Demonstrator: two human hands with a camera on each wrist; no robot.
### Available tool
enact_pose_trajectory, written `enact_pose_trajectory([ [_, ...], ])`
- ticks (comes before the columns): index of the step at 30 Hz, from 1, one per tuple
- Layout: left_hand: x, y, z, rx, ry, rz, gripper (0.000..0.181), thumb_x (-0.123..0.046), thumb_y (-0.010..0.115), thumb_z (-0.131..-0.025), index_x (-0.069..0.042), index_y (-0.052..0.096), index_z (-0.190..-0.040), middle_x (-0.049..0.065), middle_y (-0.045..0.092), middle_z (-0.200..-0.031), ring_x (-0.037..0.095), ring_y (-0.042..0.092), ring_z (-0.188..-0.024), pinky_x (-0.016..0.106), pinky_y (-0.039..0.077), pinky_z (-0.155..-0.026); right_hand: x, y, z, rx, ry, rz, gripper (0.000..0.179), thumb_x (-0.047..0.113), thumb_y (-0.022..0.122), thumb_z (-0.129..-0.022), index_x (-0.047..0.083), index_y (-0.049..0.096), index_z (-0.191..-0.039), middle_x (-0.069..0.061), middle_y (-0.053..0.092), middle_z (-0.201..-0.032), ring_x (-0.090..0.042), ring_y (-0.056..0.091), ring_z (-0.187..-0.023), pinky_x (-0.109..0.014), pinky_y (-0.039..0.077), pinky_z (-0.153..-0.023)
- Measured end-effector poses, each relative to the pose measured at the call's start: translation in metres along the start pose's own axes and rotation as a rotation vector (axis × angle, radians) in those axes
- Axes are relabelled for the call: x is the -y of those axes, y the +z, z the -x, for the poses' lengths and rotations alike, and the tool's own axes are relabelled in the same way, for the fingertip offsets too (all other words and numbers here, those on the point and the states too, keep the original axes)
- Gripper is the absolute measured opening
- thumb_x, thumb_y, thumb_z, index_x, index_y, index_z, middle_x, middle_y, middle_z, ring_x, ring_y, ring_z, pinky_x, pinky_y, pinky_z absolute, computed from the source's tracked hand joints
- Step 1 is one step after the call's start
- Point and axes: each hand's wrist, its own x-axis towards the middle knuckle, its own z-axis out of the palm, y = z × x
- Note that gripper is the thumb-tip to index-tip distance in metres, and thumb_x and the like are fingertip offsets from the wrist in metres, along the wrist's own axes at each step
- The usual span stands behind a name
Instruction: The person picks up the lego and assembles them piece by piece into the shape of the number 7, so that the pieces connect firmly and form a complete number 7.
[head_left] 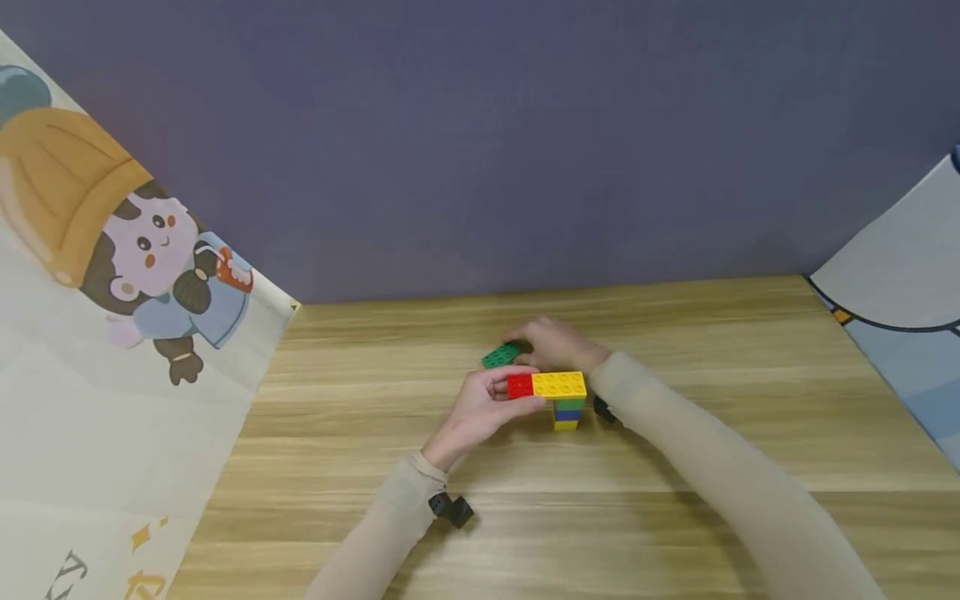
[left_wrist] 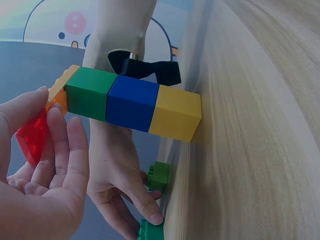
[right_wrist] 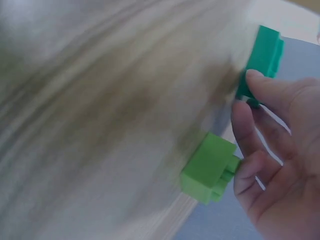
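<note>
In the head view, my left hand grips a red brick at the left end of a long yellow brick. The yellow brick tops an upright column of a green brick, a blue brick and a lower yellow brick, which stands on the table. Behind the column, my right hand pinches one end of a dark green brick between thumb and fingers. A light green brick lies beside that hand's curled fingers; the head view hides it.
The wood-grain table ends at a dark blue-grey panel at the back. Cartoon-printed cloth borders the left side, with another printed panel on the right. Black wrist cameras stick out from both sleeves.
</note>
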Motion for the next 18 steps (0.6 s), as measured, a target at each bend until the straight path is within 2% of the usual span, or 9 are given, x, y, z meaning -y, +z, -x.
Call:
enact_pose_trajectory([
  [3, 0.0003, 0.0005, -0.0004, 0.004, 0.001, 0.003, 0.044, -0.016, 0.081, -0.096, -0.007, 0.07, -0.138, 0.015, 0.078, -0.125, 0.012, 0.075, -0.099, 0.025, 0.062, -0.088, -0.0018, 0.0019, -0.0002, -0.011, -0.008, 0.023, 0.041, 0.02, 0.075, -0.101, 0.011, 0.07, -0.141, -0.008, 0.074, -0.137, -0.016, 0.063, -0.09, -0.039, 0.058, -0.094],
  [9, 0.0015, 0.0006, -0.0008, 0.006, 0.005, 0.003, 0.043, -0.013, 0.081, -0.096, -0.006, 0.07, -0.137, 0.016, 0.078, -0.126, 0.011, 0.075, -0.099, 0.024, 0.062, -0.088, -0.0021, 0.0022, -0.0003, -0.011, 0.002, 0.028, 0.042, 0.023, 0.077, -0.1, 0.012, 0.071, -0.139, -0.008, 0.075, -0.136, -0.015, 0.066, -0.096, -0.042, 0.06, -0.097],
  [16, 0.0021, 0.0014, -0.0001, -0.003, -0.001, 0.012, 0.043, -0.014, 0.081, -0.095, -0.006, 0.071, -0.136, 0.015, 0.078, -0.125, 0.01, 0.074, -0.098, 0.023, 0.062, -0.087, -0.0029, 0.0005, 0.0009, -0.032, -0.007, 0.026, 0.041, 0.025, 0.08, -0.098, 0.011, 0.074, -0.136, -0.008, 0.077, -0.131, -0.018, 0.07, -0.098, -0.043, 0.061, -0.096],
  [18, 0.0018, 0.0015, 0.0003, -0.004, 0.0, 0.018, 0.043, -0.014, 0.081, -0.095, -0.006, 0.071, -0.136, 0.016, 0.078, -0.125, 0.01, 0.074, -0.098, 0.023, 0.062, -0.087, -0.0026, -0.0007, 0.0021, -0.04, -0.006, 0.013, 0.041, 0.025, 0.08, -0.098, 0.01, 0.074, -0.136, -0.009, 0.077, -0.13, -0.02, 0.071, -0.095, -0.043, 0.062, -0.093],
])
